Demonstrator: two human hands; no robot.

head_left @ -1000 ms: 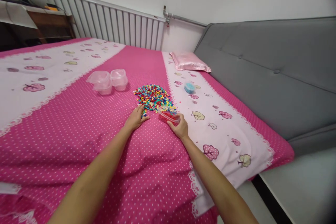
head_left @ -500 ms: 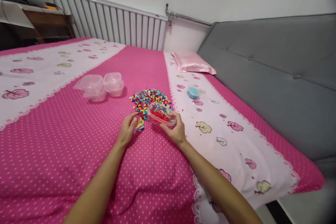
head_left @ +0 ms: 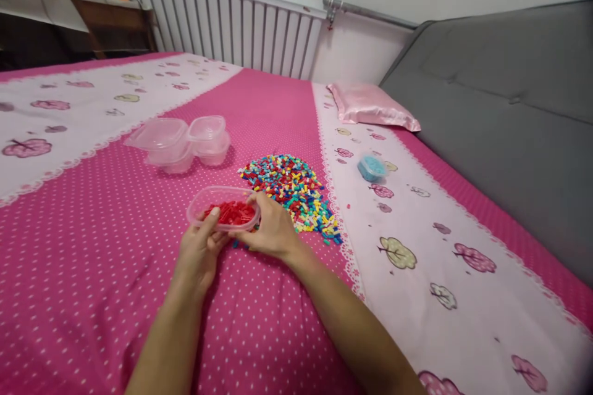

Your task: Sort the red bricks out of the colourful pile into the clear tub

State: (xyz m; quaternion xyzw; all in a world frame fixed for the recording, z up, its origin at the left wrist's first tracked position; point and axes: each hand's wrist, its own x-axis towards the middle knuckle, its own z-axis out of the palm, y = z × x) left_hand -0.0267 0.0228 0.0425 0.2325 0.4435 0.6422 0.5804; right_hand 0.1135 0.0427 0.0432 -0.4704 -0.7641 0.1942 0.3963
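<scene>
Both hands grip a clear plastic container (head_left: 197, 200) with small red bricks (head_left: 235, 213) inside. My left hand (head_left: 199, 253) holds its near left side, thumb over the rim. Around the right end curls my right hand (head_left: 273, 228), its thumb under the near edge. Just beyond and to the right, a pile of small multicoloured bricks (head_left: 296, 188) spreads over the pink dotted bedspread (head_left: 264, 321). A few loose bricks lie partly hidden beneath my hands.
Stacked clear containers (head_left: 171, 142) stand at the back left of the pile. To the right sits a small container of light blue pieces (head_left: 372, 168). A pink pillow (head_left: 370, 105) lies near the grey headboard (head_left: 500, 86), and a radiator (head_left: 222, 18) lines the wall.
The container of red bricks has moved left, away from over the pile. My left hand, earlier at the pile's edge, now holds it too. The view has shifted somewhat.
</scene>
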